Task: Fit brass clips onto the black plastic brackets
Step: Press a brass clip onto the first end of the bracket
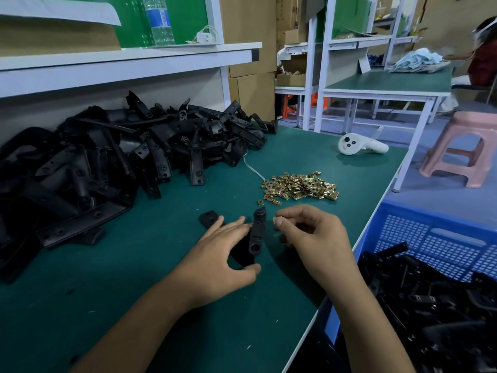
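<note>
My left hand [223, 254] holds a black plastic bracket [256, 235] upright between its fingers and thumb, just above the green table [161, 292]. My right hand [309, 235] hovers close to the bracket's right side with its fingers curled and the thumb tip against the index finger; no clip shows between them. The pile of brass clips [301, 185] lies beyond the hands, with one stray clip [260, 202] nearer. A second small black bracket [208, 218] lies flat left of my fingertips.
A big heap of black brackets [121, 157] fills the table's back left. A blue crate [430, 238] holding black parts [430, 305] stands off the right edge. A white controller [360, 145] lies at the far right, a pink stool [462, 149] beyond it.
</note>
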`<state>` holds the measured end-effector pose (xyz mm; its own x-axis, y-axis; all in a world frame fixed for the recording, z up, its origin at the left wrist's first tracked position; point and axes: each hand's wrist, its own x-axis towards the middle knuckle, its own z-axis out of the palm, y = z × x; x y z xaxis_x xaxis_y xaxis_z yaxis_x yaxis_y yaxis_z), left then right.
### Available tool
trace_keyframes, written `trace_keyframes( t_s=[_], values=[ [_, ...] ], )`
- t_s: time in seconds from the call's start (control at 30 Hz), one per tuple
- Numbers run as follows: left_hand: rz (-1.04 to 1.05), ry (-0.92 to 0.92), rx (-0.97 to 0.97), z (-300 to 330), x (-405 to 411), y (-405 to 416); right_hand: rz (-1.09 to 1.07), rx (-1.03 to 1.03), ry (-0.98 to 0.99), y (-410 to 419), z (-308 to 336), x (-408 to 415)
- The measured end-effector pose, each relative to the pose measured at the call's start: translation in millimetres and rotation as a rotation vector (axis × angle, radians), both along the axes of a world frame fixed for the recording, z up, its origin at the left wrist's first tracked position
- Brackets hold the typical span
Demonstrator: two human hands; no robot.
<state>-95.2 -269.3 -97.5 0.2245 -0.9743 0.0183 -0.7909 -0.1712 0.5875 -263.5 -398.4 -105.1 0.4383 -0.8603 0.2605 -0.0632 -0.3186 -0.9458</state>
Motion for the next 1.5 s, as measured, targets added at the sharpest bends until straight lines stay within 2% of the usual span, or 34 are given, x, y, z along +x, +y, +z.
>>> trace_keyframes(
  t_s=[0.13,0.4,1.03,1.5],
  values=[
    [-0.012,0.125,-0.017,2.8,3.1,-0.3,0.066,-0.022,0.008,2.5,1.3,-0.2],
    [0.033,0.059,-0.008,-0.3,3.7,0.7,0.182,0.065,-0.058,-1.9,0.9,-3.8],
    [0.029,0.067,-0.011,1.0,3.6,3.2,0.146,0.040,0.003,-2.6,0.2,-4.0],
    [-0.057,-0.078,-0.037,-3.3,6.2,-2.3,0.066,-0.001,0.060,4.4,3.3,-3.8]
  ],
)
